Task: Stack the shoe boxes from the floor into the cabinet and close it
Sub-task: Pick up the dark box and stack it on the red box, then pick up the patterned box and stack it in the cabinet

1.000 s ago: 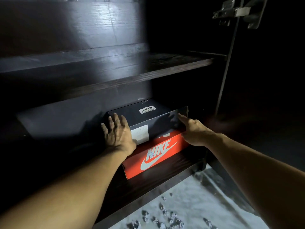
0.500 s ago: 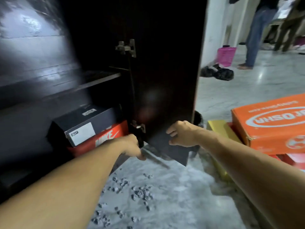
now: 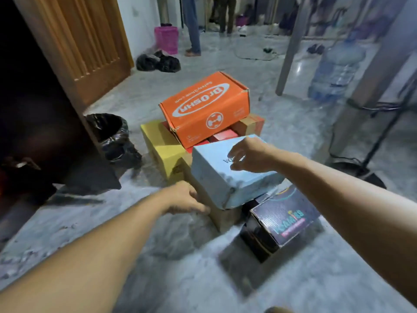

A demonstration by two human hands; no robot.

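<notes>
Blue box (image 3: 228, 175) lies tilted on top of a brown box (image 3: 222, 214), at the near end of a cluster of shoe boxes on the floor (image 3: 171, 256). Right hand (image 3: 247, 155) is over the blue box's lid, fingers loosely curled and holding nothing; contact with the lid cannot be confirmed. Left hand (image 3: 186, 198) is at the brown box's left side, just under the blue box's near edge, fingers bent against the cardboard; whether it grips cannot be told, motion blur noted.

Black box (image 3: 282, 222) stands on the floor just right of the brown box. Yellow box (image 3: 161, 145) sits behind and left. Orange box (image 3: 206, 108) rests on top of red boxes (image 3: 223, 135) at the far end of the cluster.

Cabinet (image 3: 29, 123) stands at left, interior dark; its door (image 3: 85, 41) is open. A bin (image 3: 108, 132) with black liner sits beside the door. A water jug (image 3: 336, 68) stands well apart at right.
</notes>
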